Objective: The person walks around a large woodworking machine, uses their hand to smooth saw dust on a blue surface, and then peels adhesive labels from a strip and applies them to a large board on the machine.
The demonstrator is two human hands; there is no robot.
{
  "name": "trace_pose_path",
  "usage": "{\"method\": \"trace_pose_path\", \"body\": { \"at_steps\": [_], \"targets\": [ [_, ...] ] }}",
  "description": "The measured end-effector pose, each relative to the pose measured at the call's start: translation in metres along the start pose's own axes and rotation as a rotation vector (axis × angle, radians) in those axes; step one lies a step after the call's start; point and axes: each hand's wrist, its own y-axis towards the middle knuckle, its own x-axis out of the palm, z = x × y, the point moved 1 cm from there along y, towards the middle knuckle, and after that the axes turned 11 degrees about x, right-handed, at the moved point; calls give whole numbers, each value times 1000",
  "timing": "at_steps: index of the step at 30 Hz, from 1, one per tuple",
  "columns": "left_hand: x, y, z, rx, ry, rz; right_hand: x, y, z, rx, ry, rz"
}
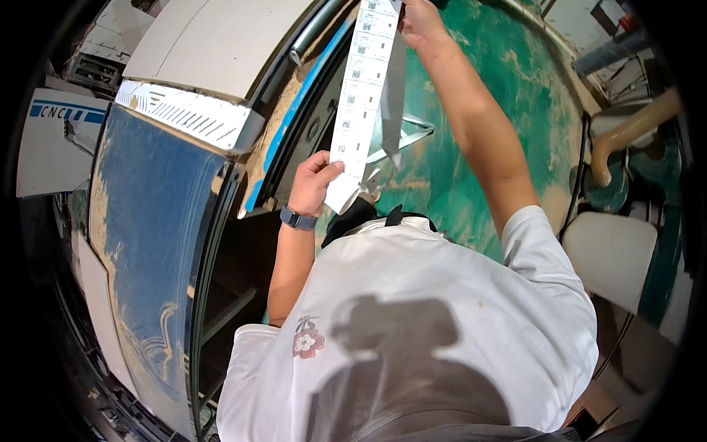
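A long white strip of printed labels (pixel 357 88), each with a small square code, stretches up and away in front of me. My left hand (pixel 313 180), wearing a dark wristband, pinches the strip near its lower end with the thumb on top. Below that hand the strip curls under. At the top edge of the view my right hand (pixel 421 28) is closed at the strip's far part, its fingertips partly cut off. Behind the front length hangs a shaded fold of the strip (pixel 393 103). Thin white loops (pixel 412 136) show beyond it, low near the floor.
Close on the left stands a machine with a dusty blue panel (pixel 151 236) and a white slotted strip of metal (pixel 184 114). The green floor (pixel 471 74) is scattered with dust. A white seat (pixel 611 258) and a tan curved pipe (pixel 605 147) are at the right.
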Motion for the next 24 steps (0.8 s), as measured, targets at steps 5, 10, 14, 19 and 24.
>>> {"method": "trace_pose_path", "body": {
  "at_steps": [5,10,14,19,24],
  "targets": [
    [-34,86,8,24,16,36,32,100,-17,54,71,-25],
    [-65,161,7,-16,-30,45,59,163,-37,-42,-35,-16],
    [-82,211,0,-77,94,40,61,196,-48,-23,-14,43],
    [-92,262,-25,-123,262,47,49,234,-57,62,16,18],
    [-83,302,-45,-201,559,52,50,257,-49,192,91,-44]
  ]
}}
